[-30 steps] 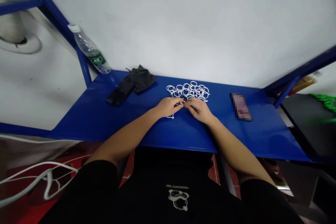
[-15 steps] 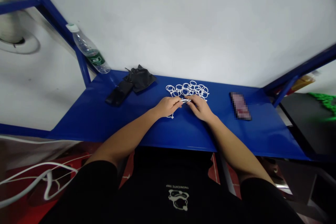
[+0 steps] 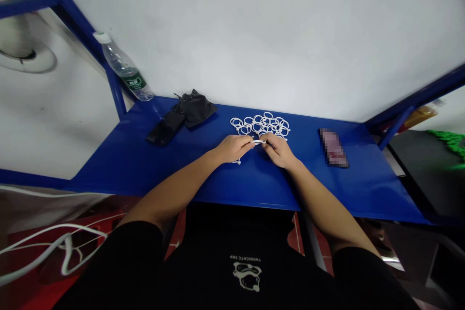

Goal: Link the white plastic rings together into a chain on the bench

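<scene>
1. A slim, smooth white band (image 3: 258, 142), slightly bowed, spans the gap between the fingertips, near the middle of the tabletop; its ends are hidden.
2. The left hand (image 3: 233, 148) pinches one end between thumb and curled fingers; the right hand (image 3: 278, 149) has its fingertips closed on the other.
3. Part of a white loop (image 3: 238, 162) with a small knobbed end shows beside the left hand, toward the person.
4. Just beyond the hands, thin white rings (image 3: 261, 125) with small nubs overlap in a loose heap, leaving little room ahead.
5. The glossy blue tabletop (image 3: 232, 184) has a straight front edge; a broad strip of it lies between hands and edge.
6. More blue surface separates the right hand from a flat, dark-edged phone (image 3: 333, 147).
7. To the left, well apart from the hands, lie a crumpled black pouch (image 3: 196, 108) and a flat black object (image 3: 165, 128).
8. A clear, green-labelled bottle (image 3: 125, 69) stands at the back left corner, by the smooth pale wall (image 3: 254, 43).
</scene>
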`<state>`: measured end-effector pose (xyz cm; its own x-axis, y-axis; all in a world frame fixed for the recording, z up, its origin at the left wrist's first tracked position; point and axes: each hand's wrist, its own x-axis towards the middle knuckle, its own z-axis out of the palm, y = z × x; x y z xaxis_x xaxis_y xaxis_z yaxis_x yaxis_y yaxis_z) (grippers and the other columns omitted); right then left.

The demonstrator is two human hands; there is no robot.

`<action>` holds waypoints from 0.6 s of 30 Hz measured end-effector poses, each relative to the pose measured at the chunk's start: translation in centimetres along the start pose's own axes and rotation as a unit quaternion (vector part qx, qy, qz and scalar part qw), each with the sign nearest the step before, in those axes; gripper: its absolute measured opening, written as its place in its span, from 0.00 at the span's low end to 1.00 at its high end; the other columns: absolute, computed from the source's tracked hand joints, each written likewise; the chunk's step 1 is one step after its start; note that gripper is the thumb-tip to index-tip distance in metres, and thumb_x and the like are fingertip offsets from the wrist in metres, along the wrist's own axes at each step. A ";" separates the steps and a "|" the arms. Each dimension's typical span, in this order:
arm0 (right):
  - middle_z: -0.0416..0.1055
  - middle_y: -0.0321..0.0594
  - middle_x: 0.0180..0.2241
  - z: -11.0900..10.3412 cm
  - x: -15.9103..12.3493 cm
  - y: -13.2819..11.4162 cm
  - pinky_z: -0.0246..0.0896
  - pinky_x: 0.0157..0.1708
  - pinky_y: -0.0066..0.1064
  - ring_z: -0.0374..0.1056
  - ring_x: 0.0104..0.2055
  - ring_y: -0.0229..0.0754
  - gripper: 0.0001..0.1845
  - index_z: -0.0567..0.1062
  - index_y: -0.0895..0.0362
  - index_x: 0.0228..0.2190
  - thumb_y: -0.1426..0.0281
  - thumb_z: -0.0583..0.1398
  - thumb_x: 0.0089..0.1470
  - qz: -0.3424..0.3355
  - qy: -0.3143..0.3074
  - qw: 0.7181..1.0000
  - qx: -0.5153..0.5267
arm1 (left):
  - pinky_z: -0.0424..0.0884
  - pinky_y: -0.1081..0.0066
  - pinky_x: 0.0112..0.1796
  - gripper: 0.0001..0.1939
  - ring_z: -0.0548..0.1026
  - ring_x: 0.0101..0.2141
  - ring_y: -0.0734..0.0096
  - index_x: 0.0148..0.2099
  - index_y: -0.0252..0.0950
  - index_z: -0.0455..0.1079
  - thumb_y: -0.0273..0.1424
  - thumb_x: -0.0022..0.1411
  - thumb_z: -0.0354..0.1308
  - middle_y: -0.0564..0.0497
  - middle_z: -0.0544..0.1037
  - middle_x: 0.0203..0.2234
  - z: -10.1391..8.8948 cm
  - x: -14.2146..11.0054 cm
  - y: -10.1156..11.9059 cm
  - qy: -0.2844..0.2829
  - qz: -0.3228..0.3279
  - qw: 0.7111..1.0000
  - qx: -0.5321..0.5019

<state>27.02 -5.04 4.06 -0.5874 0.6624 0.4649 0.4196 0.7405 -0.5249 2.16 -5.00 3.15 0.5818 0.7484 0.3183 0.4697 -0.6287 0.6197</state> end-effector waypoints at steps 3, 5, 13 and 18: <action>0.81 0.42 0.43 -0.2 -0.1 0.2 0.74 0.48 0.42 0.78 0.46 0.47 0.14 0.77 0.51 0.44 0.67 0.51 0.72 -0.006 -0.010 1.000 0.025 | 0.74 0.67 0.42 0.13 0.79 0.39 0.66 0.46 0.37 0.75 0.36 0.78 0.52 0.48 0.81 0.39 0.2 0.0 -0.1 0.002 0.042 0.999 0.017; 0.82 0.42 0.47 -0.2 -0.2 0.2 0.74 0.51 0.43 0.79 0.49 0.47 0.16 0.78 0.50 0.46 0.67 0.50 0.72 0.000 -0.013 0.999 0.031 | 0.75 0.65 0.46 0.13 0.80 0.44 0.65 0.49 0.38 0.75 0.37 0.79 0.51 0.45 0.81 0.45 0.2 -0.1 -0.3 0.013 0.067 0.998 0.015; 0.80 0.46 0.52 0.6 -0.3 1.3 0.76 0.44 0.41 0.77 0.43 0.47 0.19 0.76 0.50 0.58 0.66 0.58 0.69 0.078 0.020 0.995 -0.057 | 0.74 0.57 0.54 0.21 0.79 0.47 0.62 0.29 0.37 0.67 0.39 0.76 0.54 0.42 0.81 0.47 -0.9 0.3 -1.0 0.082 0.085 0.993 0.004; 0.78 0.48 0.53 0.6 -0.3 2.1 0.75 0.45 0.42 0.76 0.49 0.51 0.18 0.79 0.51 0.55 0.71 0.61 0.65 0.109 -0.021 0.988 -0.107 | 0.72 0.58 0.49 0.27 0.76 0.37 0.65 0.22 0.38 0.56 0.39 0.74 0.56 0.47 0.82 0.34 -0.7 0.5 -1.2 0.052 0.106 0.993 0.010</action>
<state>27.65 -3.72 2.41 -0.4929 0.8072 0.3248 0.6735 0.5903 -0.4450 1.47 -3.74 3.09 0.5972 0.6164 0.5132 0.3574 -0.7773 0.5177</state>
